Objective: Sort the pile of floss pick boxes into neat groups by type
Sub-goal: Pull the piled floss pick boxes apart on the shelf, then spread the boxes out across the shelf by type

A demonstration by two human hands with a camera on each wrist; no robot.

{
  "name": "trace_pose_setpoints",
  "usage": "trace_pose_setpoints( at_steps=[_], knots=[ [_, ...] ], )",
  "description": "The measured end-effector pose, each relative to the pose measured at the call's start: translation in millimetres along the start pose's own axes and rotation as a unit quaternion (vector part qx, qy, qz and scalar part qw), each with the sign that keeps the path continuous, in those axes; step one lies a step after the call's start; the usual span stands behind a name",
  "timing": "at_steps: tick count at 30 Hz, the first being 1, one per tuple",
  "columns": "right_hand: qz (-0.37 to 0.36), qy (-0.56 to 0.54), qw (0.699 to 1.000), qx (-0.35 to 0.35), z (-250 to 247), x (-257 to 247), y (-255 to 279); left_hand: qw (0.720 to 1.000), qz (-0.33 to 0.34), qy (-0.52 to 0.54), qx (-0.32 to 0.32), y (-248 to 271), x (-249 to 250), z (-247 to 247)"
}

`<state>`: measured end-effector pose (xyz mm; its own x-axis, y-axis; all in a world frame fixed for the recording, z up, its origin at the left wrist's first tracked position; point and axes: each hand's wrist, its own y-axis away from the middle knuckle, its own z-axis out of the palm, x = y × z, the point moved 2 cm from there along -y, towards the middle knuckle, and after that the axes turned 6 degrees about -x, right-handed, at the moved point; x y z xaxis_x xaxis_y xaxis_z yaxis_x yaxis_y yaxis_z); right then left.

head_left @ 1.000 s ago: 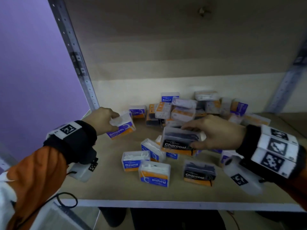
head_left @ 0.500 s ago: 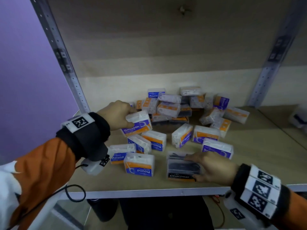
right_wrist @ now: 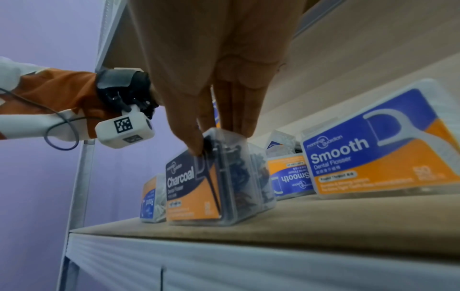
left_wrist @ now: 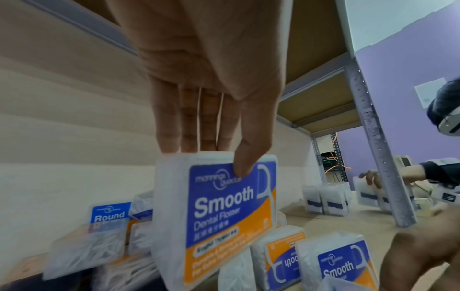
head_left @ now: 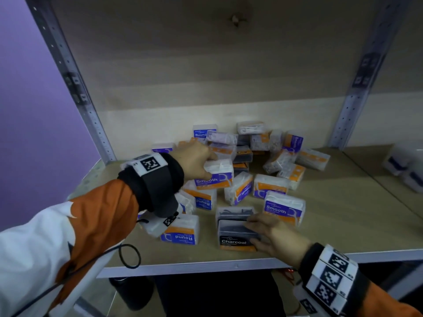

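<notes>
1. Head view: my left hand (head_left: 194, 160) pinches a Smooth box (head_left: 215, 175) above the pile (head_left: 258, 143); swinging low could topple neighbours.
2. My right hand (head_left: 272, 236) grips the Charcoal box (head_left: 235, 234) near the shelf edge (head_left: 206, 267); a nudge might drop it.

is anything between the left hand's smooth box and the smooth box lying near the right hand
Yes. The left hand holds a Smooth box; two tilted Smooth boxes lie between it and the front Smooth box.
</notes>
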<state>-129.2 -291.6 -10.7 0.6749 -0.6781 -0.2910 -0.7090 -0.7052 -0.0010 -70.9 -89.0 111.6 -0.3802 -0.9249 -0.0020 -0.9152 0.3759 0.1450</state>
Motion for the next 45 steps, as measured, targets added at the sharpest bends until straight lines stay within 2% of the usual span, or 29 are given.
trace_pose_setpoints(
  at_steps=[4, 7, 8, 12, 15, 19, 26, 35, 45],
  knots=[
    [0.014, -0.018, 0.999, 0.030, -4, -1, 9, 1.000, 0.028, 0.001, -0.010, -17, 16, 3],
    [-0.005, -0.025, 0.998, 0.057, -12, 1, 15, 0.999, 0.047, 0.003, -0.022, -29, 29, 6],
    [0.002, -0.026, 0.999, 0.047, -14, 4, 14, 0.998, 0.052, 0.002, -0.026, -33, 34, 7],
    [0.090, -0.021, 0.995, 0.036, -8, 38, 19, 0.997, 0.070, 0.007, -0.041, -48, 50, 13],
    [0.124, -0.011, 0.991, 0.039, -9, 51, 20, 0.995, 0.073, 0.018, -0.062, -59, 59, 18],
    [0.154, -0.005, 0.988, 0.004, -6, 63, 21, 0.995, 0.063, 0.015, -0.076, -71, 67, 21],
    [0.157, 0.005, 0.988, -0.004, -3, 71, 23, 0.998, 0.011, -0.015, -0.063, -81, 72, 25],
    [0.156, 0.026, 0.987, -0.013, -5, 73, 21, 0.998, -0.002, -0.018, -0.055, -86, 81, 23],
    [0.150, 0.020, 0.988, -0.008, -6, 72, 21, 0.994, -0.031, -0.035, -0.103, -92, 86, 30]
  ],
)
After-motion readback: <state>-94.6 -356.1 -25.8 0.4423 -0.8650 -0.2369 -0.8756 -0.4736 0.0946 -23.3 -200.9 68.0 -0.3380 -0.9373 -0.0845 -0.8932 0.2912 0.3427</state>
